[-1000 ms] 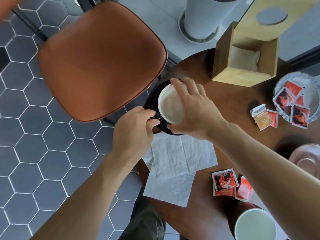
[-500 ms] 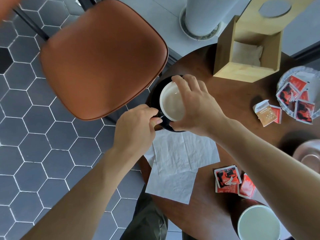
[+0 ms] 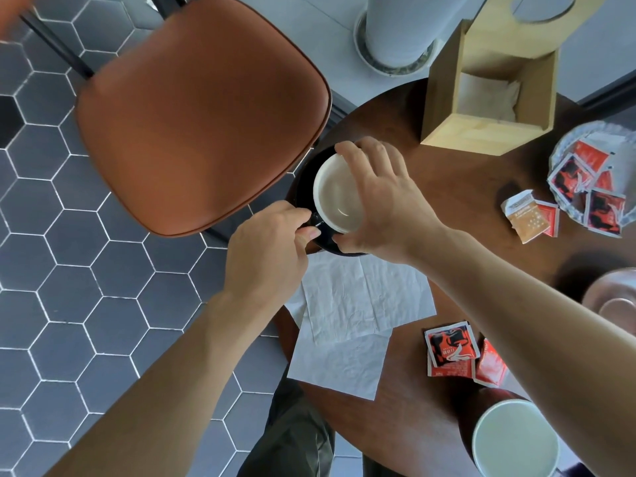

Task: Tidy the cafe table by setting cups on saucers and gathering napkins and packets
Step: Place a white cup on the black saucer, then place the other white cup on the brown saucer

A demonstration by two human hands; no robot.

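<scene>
A black cup with a white inside point(image 3: 335, 197) stands on a black saucer point(image 3: 303, 187) at the table's left edge. My right hand point(image 3: 382, 201) spans the cup's rim from above. My left hand point(image 3: 272, 242) pinches the cup's handle at the near left side. Two white napkins point(image 3: 354, 315) lie overlapping just below the saucer. Red packets point(image 3: 451, 349) rest on the table near my right forearm. More packets point(image 3: 531, 215) lie beside a clear dish point(image 3: 564, 146) holding red packets at the right.
A wooden napkin box point(image 3: 481, 132) stands at the back of the dark round table point(image 3: 457, 187). A second white-lined cup point(image 3: 516, 442) sits at the bottom right, a pinkish saucer point(image 3: 612, 297) at the right edge. An orange chair point(image 3: 199, 111) stands close to the left.
Both hands keep their hold on the cup. The view has shifted slightly, and the cup's place on the saucer looks the same.
</scene>
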